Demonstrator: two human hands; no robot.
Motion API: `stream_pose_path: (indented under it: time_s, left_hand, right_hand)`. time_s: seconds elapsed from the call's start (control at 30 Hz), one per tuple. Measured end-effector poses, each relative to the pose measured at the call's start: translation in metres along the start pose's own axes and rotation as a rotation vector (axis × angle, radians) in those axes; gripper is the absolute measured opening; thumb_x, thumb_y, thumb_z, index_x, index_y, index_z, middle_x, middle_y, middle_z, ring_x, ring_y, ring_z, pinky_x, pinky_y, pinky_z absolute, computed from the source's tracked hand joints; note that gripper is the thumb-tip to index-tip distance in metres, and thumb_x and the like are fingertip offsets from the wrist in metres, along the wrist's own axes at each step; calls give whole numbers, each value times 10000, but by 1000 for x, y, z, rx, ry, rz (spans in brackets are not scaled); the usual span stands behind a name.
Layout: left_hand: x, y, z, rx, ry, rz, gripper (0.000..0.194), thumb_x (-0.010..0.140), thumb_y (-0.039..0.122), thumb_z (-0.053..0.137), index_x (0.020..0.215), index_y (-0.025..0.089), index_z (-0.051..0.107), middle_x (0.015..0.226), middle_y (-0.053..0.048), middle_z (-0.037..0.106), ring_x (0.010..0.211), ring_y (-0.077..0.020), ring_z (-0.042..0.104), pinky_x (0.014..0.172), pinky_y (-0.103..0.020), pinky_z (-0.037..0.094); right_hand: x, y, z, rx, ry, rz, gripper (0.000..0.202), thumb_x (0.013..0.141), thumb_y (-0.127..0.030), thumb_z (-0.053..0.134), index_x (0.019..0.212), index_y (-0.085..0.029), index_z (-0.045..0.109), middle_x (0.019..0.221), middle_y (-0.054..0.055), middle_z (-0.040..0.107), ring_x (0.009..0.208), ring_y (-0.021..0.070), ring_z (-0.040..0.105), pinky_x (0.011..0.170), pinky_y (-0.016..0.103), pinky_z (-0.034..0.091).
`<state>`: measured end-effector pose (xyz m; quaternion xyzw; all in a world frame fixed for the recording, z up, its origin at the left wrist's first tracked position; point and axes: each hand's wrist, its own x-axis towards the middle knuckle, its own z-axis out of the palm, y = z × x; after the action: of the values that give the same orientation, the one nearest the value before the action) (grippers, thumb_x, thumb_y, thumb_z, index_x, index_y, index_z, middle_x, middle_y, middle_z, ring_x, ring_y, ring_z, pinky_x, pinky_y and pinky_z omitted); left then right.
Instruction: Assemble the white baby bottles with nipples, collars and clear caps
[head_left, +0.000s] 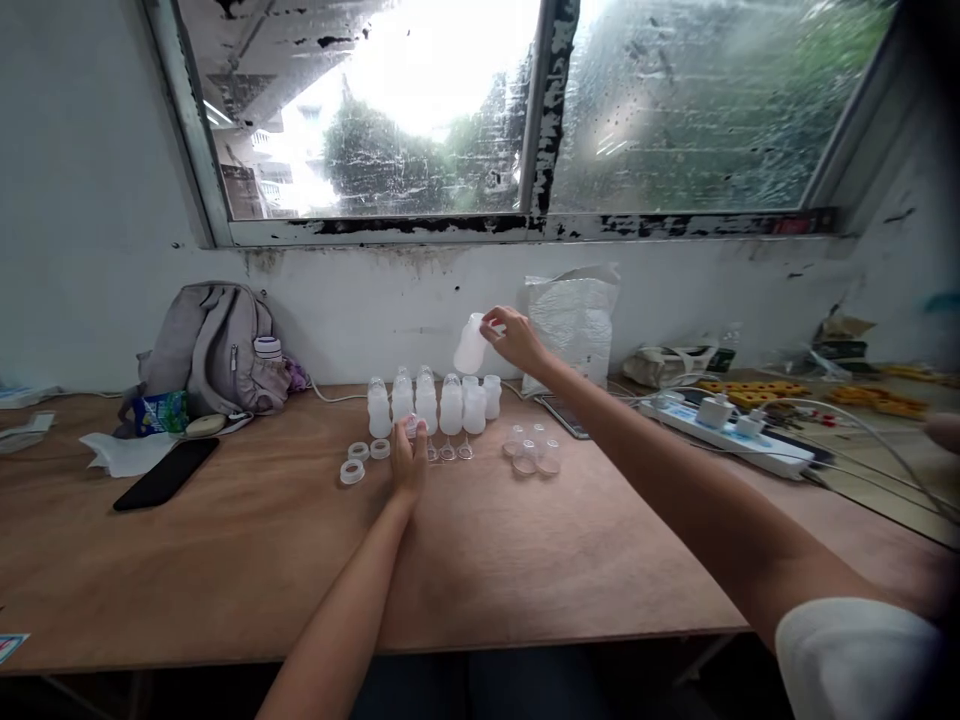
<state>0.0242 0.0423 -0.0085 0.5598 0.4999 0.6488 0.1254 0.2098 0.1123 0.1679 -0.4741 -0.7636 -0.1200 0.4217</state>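
My right hand (513, 336) pinches a translucent white bottle (470, 344), raised and tilted above the back of the table. My left hand (409, 458) is low in front of the bottle group, its fingers closed around a small clear piece (411, 424). Several white bottles (379, 408) stand in rows behind it, some with clear domed tops. White rings (352, 472) lie left of my left hand. Clear nipple-shaped pieces (466, 451) sit just to its right. Farther right is a cluster of clear round pieces (525, 462).
On the wooden table (480, 560), a black phone (166, 474) and a grey backpack (214, 345) are at the left. A silvery bag (571, 325) leans against the wall. A power strip (765, 450) with cables lies right; part of another person's hand (943, 432) shows at the edge.
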Motion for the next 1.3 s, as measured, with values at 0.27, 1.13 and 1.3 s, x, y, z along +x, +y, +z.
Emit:
stream_pose_path:
  time_s: [0.27,1.13,1.3]
  left_hand:
    - [-5,25,-7,-44,6,105,328,872,376,384,1139,193,433,1106,-99,508,1003,-207,502,821,-335,413]
    - [-15,26,2,-12,-273,261,312,814,363,488,1084,208,473,1037,-67,590,921,-186,558,814,-314,440]
    - [-15,25,2,-11,-267,255,308,799,364,510,1060,207,466,1028,-64,588,918,-184,560,794,-311,450]
  right_hand:
    - [-133,-38,31,333,-23,-167,22,758,-189,512,780,-182,513,809,45,526,725,167,532,668,302,449]
    - [-184,-32,71,727,-289,52,461,731,-308,588,1122,-212,365,900,48,599,802,174,576,699,312,462]
    - [-183,-31,70,713,-295,75,484,715,-288,605,1125,-209,360,900,45,601,796,172,571,710,321,462]
